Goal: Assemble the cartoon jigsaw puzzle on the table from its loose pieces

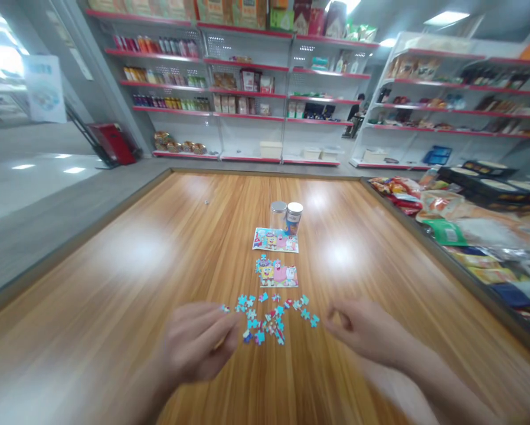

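Note:
Loose jigsaw puzzle pieces [252,324], mostly light blue, lie scattered on the wooden table between my hands. My left hand [200,341] is left of them with its fingers curled in; a small coloured puzzle piece [225,309] shows at its fingertips, and I cannot tell whether it is held. To the right of the pieces, my right hand [367,328] is closed, thumb and forefinger bent toward each other, and any contents are hidden. Just beyond lies a partly joined cartoon puzzle [279,274], its upper right ragged. Behind it is a printed picture sheet [275,240] with the same figures.
A clear jar [278,216] with a grey lid and a blue-labelled can [294,218] stand at the sheet's back edge. A dark raised rim borders the wooden table [114,283]. Packaged goods [462,236] lie at the right; stocked shelves [247,65] stand behind.

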A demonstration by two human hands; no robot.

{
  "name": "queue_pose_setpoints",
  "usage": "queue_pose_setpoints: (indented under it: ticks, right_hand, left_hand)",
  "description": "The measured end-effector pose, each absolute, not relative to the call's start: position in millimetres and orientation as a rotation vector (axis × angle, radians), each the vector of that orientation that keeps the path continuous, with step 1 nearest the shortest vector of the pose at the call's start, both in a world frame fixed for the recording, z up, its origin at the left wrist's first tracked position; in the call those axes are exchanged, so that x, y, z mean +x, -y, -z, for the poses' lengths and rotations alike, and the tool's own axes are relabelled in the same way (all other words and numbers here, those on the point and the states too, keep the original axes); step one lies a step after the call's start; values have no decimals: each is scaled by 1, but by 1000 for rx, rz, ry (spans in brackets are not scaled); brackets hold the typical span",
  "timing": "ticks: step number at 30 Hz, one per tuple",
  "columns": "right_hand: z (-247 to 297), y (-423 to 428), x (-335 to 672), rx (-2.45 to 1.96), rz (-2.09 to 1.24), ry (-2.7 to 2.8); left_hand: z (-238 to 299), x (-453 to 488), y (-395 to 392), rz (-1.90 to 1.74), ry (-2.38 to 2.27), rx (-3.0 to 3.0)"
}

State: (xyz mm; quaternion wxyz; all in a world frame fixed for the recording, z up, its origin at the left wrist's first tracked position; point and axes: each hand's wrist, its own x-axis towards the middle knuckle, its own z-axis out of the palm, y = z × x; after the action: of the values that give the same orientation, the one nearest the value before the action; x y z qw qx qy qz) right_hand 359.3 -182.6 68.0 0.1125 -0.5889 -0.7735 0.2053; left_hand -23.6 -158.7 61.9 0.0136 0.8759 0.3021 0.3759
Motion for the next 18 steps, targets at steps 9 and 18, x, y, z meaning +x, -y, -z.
queue_pose_setpoints:
  ticks: [9, 18]
  right_hand:
    - [-15, 109, 307, -1469, -349, 2186]
    - [9, 111, 315, -1371, -534, 2068]
  left_hand:
    - [-4, 27, 78, -709, -1062, 2691]
    - [-4, 13, 89, -471, -1104, 2600]
